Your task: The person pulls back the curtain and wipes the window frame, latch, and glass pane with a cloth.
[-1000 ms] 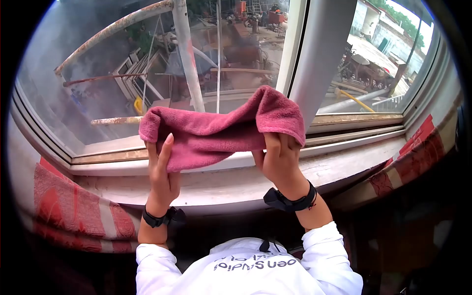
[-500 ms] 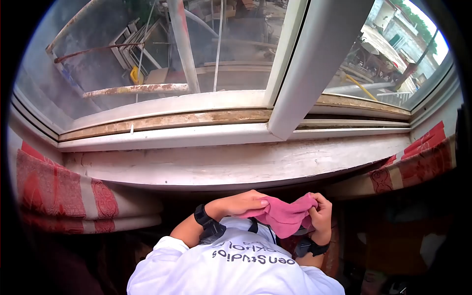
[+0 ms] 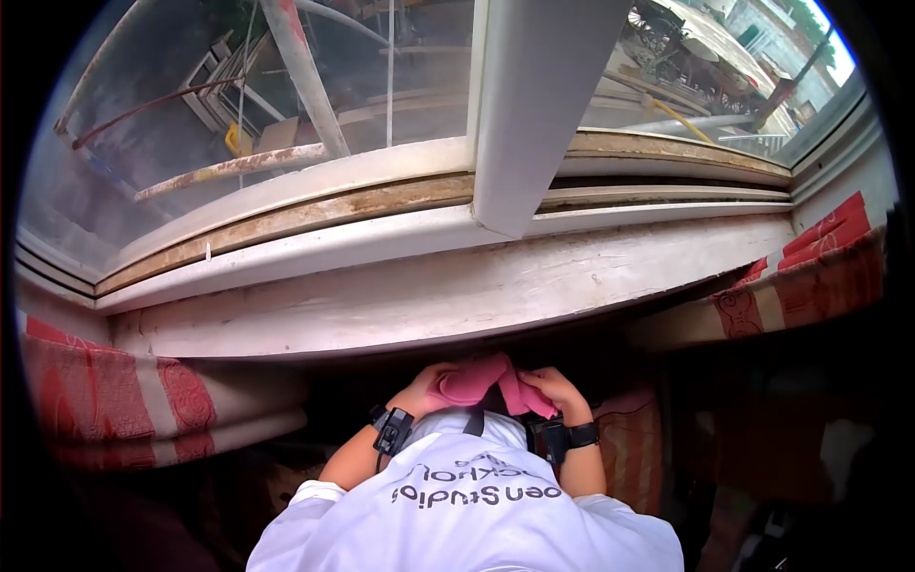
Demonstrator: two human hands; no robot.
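A pink cloth point(image 3: 469, 382) is held close in front of my white shirt, just below the windowsill. It is bunched, with a fold standing up in its middle. My left hand point(image 3: 420, 390) grips its left end, with some fingers hidden behind the fabric. My right hand point(image 3: 557, 388) pinches the right end between thumb and fingers. Black bands with small devices sit on both wrists.
Ahead is a white windowsill point(image 3: 410, 296) below a sliding window frame point(image 3: 519, 114) with dirty tracks. Red-and-white curtains point(image 3: 114, 396) hang bunched at left, and another curtain point(image 3: 810, 281) at right. Rusty bars stand outside the glass.
The cloth has moved left and closer to my body, from stretched between my hands to bunched with a raised fold. My hands are a little nearer each other. The view has turned slightly.
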